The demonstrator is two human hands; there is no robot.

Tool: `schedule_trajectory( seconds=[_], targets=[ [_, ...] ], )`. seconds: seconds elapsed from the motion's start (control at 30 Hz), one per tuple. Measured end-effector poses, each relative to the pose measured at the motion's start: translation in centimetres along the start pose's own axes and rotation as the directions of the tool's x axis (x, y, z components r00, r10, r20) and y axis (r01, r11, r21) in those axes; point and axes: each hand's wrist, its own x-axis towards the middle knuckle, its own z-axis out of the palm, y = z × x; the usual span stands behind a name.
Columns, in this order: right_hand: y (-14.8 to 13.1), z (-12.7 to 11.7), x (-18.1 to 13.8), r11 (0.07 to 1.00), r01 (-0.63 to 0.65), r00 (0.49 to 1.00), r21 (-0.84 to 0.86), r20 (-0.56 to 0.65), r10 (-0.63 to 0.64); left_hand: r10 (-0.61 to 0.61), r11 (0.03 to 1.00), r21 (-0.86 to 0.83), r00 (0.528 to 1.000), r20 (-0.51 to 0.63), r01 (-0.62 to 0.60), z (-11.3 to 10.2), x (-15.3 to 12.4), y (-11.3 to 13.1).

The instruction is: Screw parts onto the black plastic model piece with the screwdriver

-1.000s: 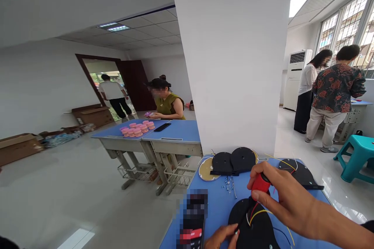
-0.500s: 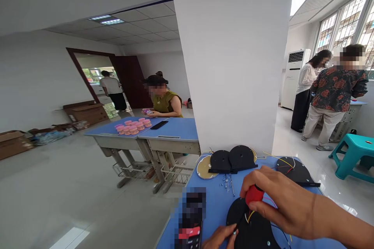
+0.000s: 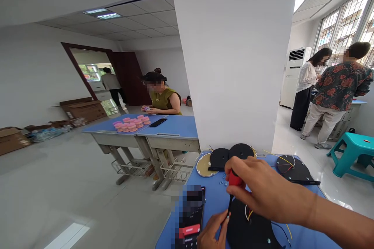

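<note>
My right hand grips the red handle of a screwdriver, whose dark shaft points down. Its tip meets a small silver screw pinched between the thumb and finger of my left hand. Just right of these fingertips lies a black rounded plate on the blue desk, with white, yellow and red wires coming out of its middle. My right forearm passes over part of this plate. A few loose screws lie beyond my hands, partly covered by the right one.
A phone lies left of my left hand. More black plates rest by the pillar, and another wired plate lies back right. A person sits at desks with pink pieces. A teal stool stands right.
The screwdriver has moved left, away from the plate's wires, and its tip has come to the screw in my left fingers. My left hand has shifted slightly left and up.
</note>
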Motion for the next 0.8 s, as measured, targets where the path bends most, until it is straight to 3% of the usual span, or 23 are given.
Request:
schedule_trajectory(
  seconds=[0.23, 0.53, 0.7, 0.8],
  targets=[
    [0.4, 2.9, 1.9, 0.988, 0.113, 0.99, -0.102, 0.101, -0.102, 0.008, 0.993, 0.117, 0.997, 0.081, -0.017, 0.1, 0.1, -2.2],
    [1.0, 3.9, 2.8, 0.984, 0.122, 0.982, -0.126, 0.159, -0.101, -0.147, 0.987, 0.084, 0.974, 0.174, 0.135, 0.2, -0.4, -2.9],
    [0.5, 3.7, 3.0, 0.948, 0.054, 0.988, -0.314, 0.154, -0.005, -0.165, 0.986, 0.004, 0.979, 0.121, 0.166, 0.5, -1.3, -2.9],
    [0.2, 3.2, 3.0, 0.939, 0.127, 0.989, -0.319, 0.115, -0.095, -0.177, 0.984, -0.021, 0.982, 0.069, 0.179, 1.0, -2.2, -3.5]
  ],
)
